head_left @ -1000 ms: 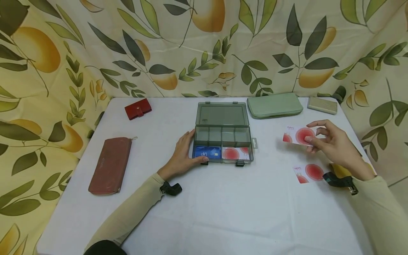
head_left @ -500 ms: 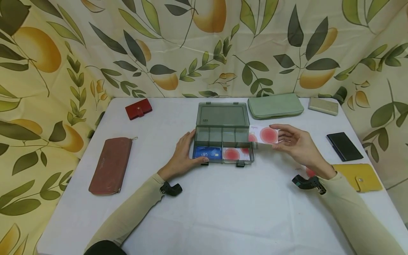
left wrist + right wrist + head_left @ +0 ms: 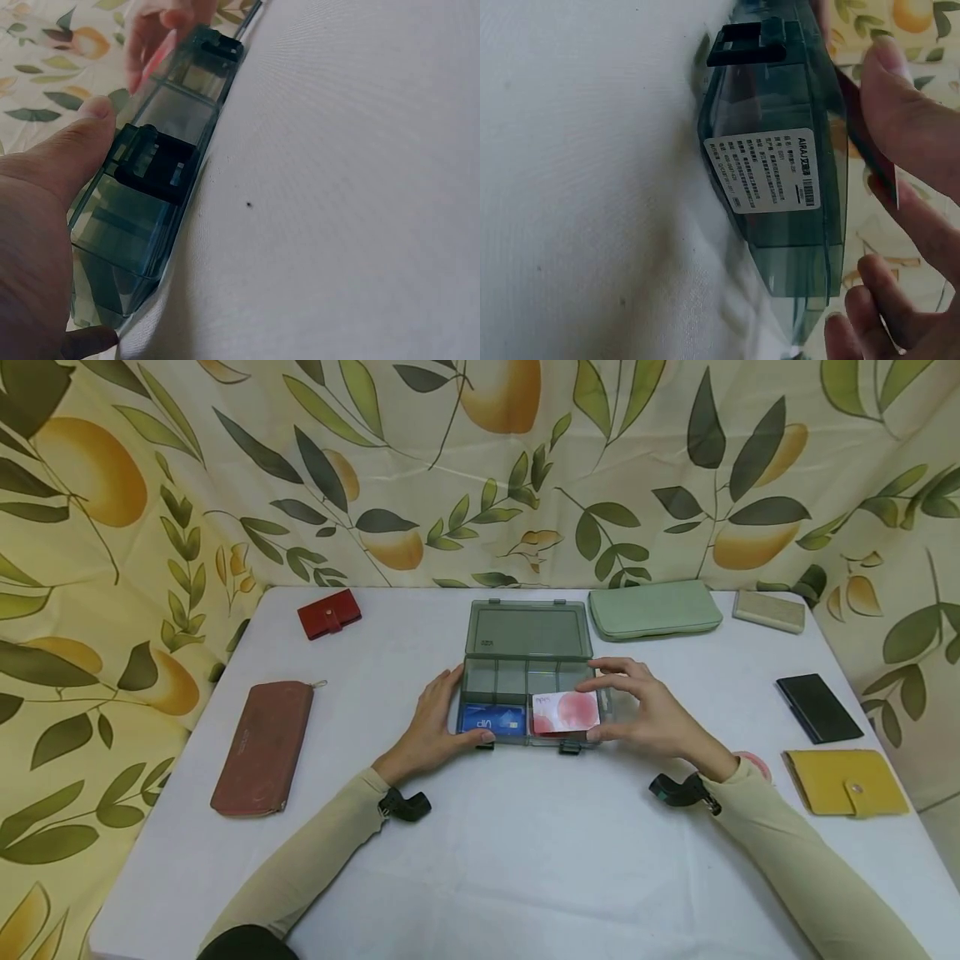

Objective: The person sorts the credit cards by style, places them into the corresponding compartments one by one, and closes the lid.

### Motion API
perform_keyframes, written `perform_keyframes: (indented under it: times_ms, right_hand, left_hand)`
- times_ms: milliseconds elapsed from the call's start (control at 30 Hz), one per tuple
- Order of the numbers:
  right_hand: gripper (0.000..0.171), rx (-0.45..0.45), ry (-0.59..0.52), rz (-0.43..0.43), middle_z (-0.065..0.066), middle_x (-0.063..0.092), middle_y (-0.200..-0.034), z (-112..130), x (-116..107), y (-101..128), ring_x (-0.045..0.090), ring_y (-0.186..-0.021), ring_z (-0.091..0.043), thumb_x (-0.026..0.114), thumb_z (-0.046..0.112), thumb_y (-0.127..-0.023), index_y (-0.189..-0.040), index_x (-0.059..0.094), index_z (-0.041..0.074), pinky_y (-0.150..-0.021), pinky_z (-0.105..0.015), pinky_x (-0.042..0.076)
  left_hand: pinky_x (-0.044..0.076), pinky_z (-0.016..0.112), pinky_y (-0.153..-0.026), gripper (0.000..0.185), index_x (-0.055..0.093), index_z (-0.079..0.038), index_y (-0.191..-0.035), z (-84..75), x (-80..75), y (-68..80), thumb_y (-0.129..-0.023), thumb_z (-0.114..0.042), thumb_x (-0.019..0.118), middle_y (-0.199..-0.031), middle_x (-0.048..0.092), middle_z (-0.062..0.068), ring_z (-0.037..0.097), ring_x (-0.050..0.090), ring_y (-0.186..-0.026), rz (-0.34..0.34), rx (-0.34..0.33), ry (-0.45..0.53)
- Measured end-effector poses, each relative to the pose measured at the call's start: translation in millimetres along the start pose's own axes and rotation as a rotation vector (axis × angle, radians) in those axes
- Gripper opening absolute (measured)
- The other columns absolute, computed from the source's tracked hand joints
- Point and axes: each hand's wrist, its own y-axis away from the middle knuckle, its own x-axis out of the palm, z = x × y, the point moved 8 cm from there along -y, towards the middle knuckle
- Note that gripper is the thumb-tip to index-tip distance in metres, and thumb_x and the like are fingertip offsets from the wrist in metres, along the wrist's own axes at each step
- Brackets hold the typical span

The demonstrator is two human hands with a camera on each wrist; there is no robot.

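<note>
A translucent dark-green compartment box (image 3: 528,632) lies with its lid folded back in the middle of the table. My left hand (image 3: 423,727) grips its left side, thumb on the front edge near a black latch (image 3: 157,165). My right hand (image 3: 652,706) pinches a white card with pink-red circles (image 3: 566,712) by its right edge. That card is over the box's front right compartment, slightly tilted, and covers what lies below. In the right wrist view the card (image 3: 877,157) appears edge-on between thumb and fingers, close to the box's rim. A blue VIP card (image 3: 491,720) lies in the front left compartment.
A brown wallet (image 3: 262,748) and a red wallet (image 3: 329,614) lie left. At the back right are a green wallet (image 3: 654,610) and a beige one (image 3: 768,612). A black card holder (image 3: 820,707) and yellow wallet (image 3: 847,782) lie right. My right sleeve mostly hides another card (image 3: 753,766).
My right hand has carried the pink-and-white card leftward from the right side of the table to over the box's front right compartment. My left hand has stayed on the box.
</note>
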Motion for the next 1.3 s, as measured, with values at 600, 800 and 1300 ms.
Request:
perform_keyframes:
  times_ms: [600, 800, 1300]
  right_hand:
    - [0.075, 0.161, 0.306, 0.058, -0.012, 0.061, -0.138, -34, -76, 65, 0.048, -0.125, -0.031, 0.104, 0.031, -0.064, -0.131, 0.074, 0.017, -0.084, -0.036, 0.047]
    - [0.069, 0.281, 0.378, 0.125, -0.022, 0.057, -0.136, -65, -105, 103, 0.039, -0.125, -0.046, 0.104, 0.031, -0.061, -0.122, 0.077, 0.015, -0.084, -0.055, 0.041]
    - [0.058, 0.386, 0.396, 0.179, -0.032, 0.053, -0.130, -96, -110, 136, 0.028, -0.125, -0.056, 0.104, 0.029, -0.059, -0.105, 0.072, 0.011, -0.088, -0.067, 0.034]
  left_hand:
    - [0.018, 0.068, -0.128, 0.117, 0.010, -0.019, -0.172, -2.3, -0.8, -0.9, -0.087, -0.047, 0.087, -0.177, 0.015, 0.015, 0.035, 0.008, -0.165, -0.006, 0.004, 0.000]
    - [0.018, 0.068, -0.128, 0.118, 0.010, -0.019, -0.172, -0.6, -2.0, -0.1, -0.087, -0.051, 0.086, -0.177, 0.015, 0.015, 0.035, 0.009, -0.165, -0.005, -0.001, 0.001]
    - [0.019, 0.069, -0.127, 0.127, 0.011, -0.021, -0.172, 2.0, 0.5, 0.2, -0.080, -0.084, 0.071, -0.177, 0.015, 0.014, 0.035, 0.009, -0.165, -0.004, 0.010, 0.014]
